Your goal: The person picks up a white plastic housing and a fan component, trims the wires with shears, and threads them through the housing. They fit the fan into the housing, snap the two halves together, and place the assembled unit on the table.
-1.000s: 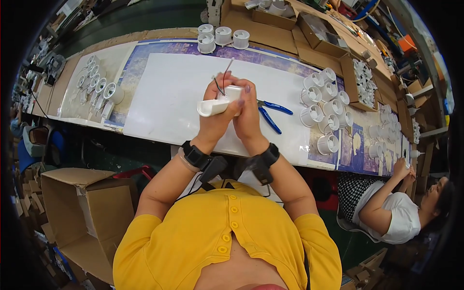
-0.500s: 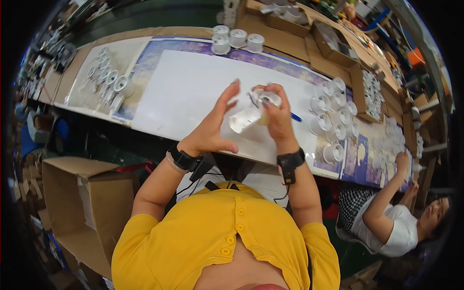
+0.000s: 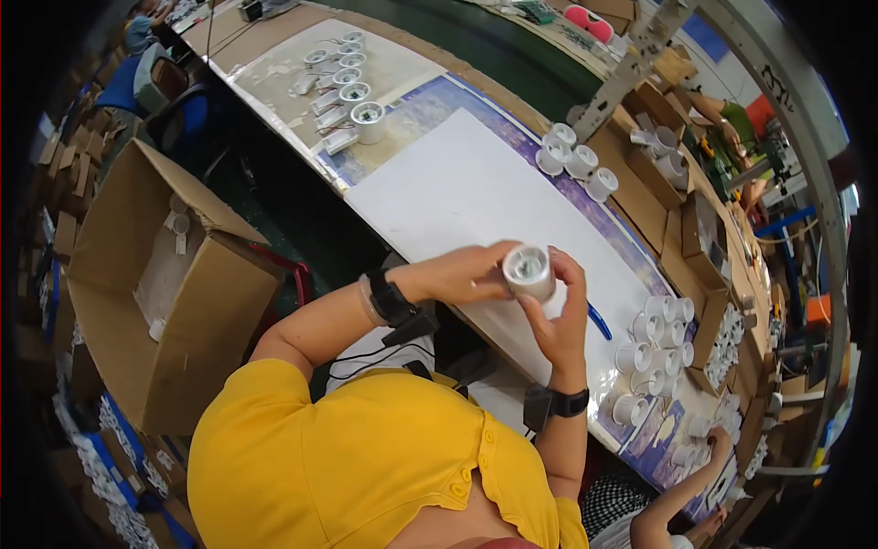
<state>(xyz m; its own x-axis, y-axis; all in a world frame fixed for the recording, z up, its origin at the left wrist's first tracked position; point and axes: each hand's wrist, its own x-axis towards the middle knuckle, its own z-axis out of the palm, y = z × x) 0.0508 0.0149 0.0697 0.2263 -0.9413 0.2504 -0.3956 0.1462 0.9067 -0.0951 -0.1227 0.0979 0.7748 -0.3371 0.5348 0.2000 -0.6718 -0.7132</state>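
A white round lamp housing (image 3: 529,271), its open face with a clear inner part turned up toward me, is held above the white work sheet. My right hand (image 3: 560,316) grips it from the right, with thumb and fingers around its side. From the left, my left hand (image 3: 471,273) closes on the same housing; its fingers are slightly blurred and partly hidden behind it. The small white box seen beside the housing earlier is out of sight now. A blue pen (image 3: 599,322) lies just right of my right hand.
Several similar housings with small white boxes (image 3: 369,123) stand at the far left. More cups stand at the far edge (image 3: 583,163) and on the right (image 3: 647,355). A box of small white parts (image 3: 725,343) is beyond. Left: large cardboard box (image 3: 224,316). A co-worker's arm (image 3: 681,489) reaches in at lower right.
My view has swung left. My left hand, open and apart before, has come in against the housing. The housing has been turned face up, and its small box has gone from sight.
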